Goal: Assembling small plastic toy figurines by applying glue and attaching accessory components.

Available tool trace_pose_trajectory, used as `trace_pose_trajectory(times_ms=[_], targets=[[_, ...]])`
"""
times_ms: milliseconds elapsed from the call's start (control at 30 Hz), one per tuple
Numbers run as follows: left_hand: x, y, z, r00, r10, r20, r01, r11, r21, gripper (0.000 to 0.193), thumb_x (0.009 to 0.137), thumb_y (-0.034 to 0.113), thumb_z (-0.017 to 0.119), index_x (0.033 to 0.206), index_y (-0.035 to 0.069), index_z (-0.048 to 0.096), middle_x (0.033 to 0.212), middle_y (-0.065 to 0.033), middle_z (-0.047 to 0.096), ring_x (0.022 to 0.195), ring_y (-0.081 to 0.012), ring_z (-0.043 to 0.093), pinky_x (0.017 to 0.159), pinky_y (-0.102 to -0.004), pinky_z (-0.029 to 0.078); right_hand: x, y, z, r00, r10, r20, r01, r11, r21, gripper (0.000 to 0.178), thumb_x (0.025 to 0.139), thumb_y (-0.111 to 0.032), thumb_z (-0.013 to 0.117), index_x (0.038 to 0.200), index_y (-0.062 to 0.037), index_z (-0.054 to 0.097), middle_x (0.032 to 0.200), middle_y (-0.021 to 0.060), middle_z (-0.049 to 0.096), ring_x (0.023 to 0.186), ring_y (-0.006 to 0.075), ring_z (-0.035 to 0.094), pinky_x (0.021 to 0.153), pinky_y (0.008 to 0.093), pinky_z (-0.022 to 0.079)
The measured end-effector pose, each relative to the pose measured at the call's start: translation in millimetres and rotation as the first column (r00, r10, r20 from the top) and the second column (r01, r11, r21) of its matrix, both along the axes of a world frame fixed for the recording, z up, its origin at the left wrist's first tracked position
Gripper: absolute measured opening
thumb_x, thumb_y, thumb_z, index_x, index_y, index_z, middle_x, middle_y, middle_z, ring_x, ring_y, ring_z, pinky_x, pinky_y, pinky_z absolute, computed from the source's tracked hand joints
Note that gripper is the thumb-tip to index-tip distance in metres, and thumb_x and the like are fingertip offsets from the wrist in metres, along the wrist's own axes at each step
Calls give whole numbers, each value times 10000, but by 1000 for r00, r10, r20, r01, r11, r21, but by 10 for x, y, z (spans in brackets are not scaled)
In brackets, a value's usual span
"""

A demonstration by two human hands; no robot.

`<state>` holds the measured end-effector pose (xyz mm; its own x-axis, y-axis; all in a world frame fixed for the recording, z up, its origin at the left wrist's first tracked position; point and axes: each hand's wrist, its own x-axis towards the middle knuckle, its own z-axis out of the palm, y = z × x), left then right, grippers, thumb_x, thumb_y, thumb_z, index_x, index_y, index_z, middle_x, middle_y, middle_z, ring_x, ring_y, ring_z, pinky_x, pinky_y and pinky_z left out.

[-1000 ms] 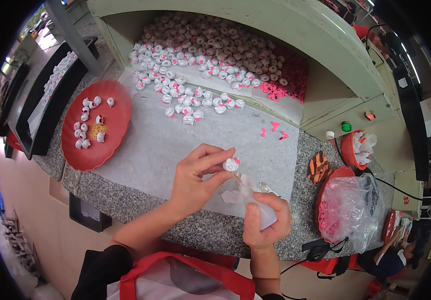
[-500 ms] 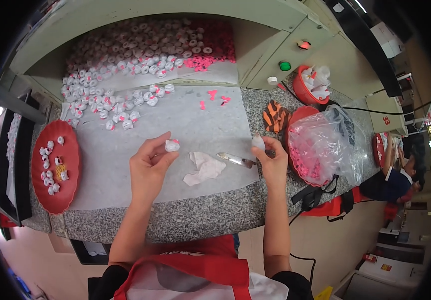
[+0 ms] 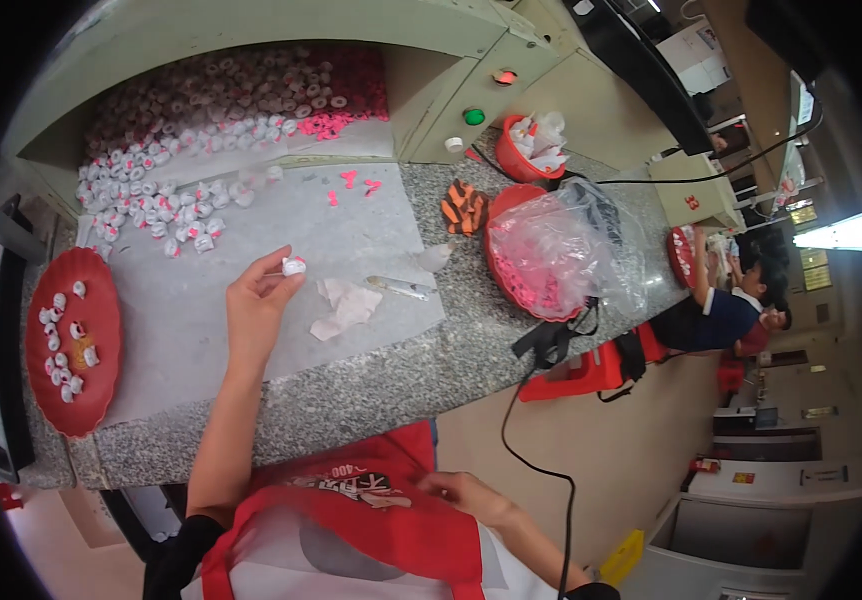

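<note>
My left hand is above the paper-covered worktop, its thumb and fingers pinching a small white rounded piece with a pink mark. My right hand is down at the front of my red apron; its fingers are bent against the cloth, and I cannot make out whether they hold anything. A small white pouch lies on the paper. Left of it are a knife-like metal blade and a crumpled white tissue. Several pink bow-shaped bits lie farther back.
Many white pieces spread under the pale green housing. A red scalloped tray with similar pieces stands left. On the right are a striped cloth, a plastic-covered red bowl and a smaller red bowl. A person works farther right.
My right hand has let go of the white pouch, which now lies on the paper, and moved down to the apron. My left hand keeps its white piece. The view has shifted right.
</note>
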<state>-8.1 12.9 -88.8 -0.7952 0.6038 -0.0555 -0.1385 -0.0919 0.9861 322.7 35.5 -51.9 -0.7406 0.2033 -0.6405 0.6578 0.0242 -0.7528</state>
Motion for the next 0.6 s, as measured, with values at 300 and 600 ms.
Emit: trace_pose_trajectory(times_ms=[300, 600], targets=[[141, 47, -156, 990, -107, 92, 106, 994, 20, 351, 750, -4, 597, 1096, -4, 541, 835, -60, 622, 715, -71, 561, 652, -185, 434, -385, -192, -1028, 927, -45, 372, 14, 996, 85, 364, 763, -212, 526, 1018, 49, 533, 1037, 205, 567, 962, 313, 553, 800, 362, 444], [44, 51, -132, 999, 6, 52, -6, 1000, 5, 357, 745, 20, 615, 1094, 3, 545, 845, -65, 622, 715, -67, 559, 630, -181, 423, -35, 144, -2708, 910, 363, 200, -372, 506, 778, 454, 719, -310, 570, 1048, 1, 544, 1057, 207, 549, 929, 269, 571, 805, 318, 443]])
